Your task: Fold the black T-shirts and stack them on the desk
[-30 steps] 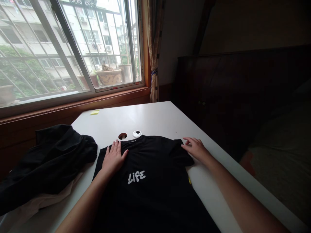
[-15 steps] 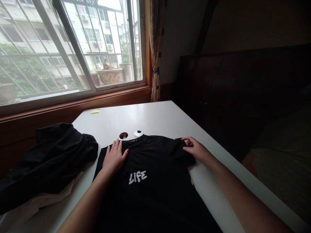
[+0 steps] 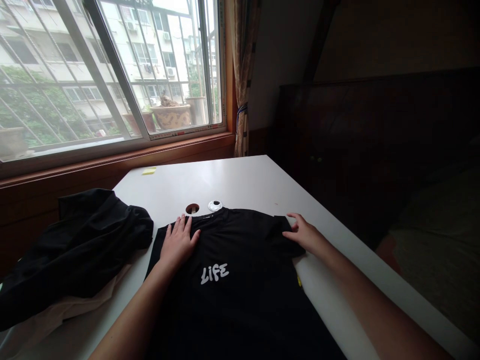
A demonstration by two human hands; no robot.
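Two hands on my feed, both at the black shirt (image 3: pixel 243 310), which lay face up on the white desk (image 3: pixel 240 175), collar (image 3: pixel 221 219) toward the far edge. I had the left hand (image 3: pixel 178 243) flat, fingers spread and gripping nothing, likely to stop the shoulder sliding. My right hand (image 3: pixel 305 236) was at the sleeve (image 3: pixel 287 240), fingers bent, probably to steady its end; couldn't tell if cloth was pinched. Dark garment (image 3: pixel 93 235) sat at the left edge, presumably leaving the shirt room.
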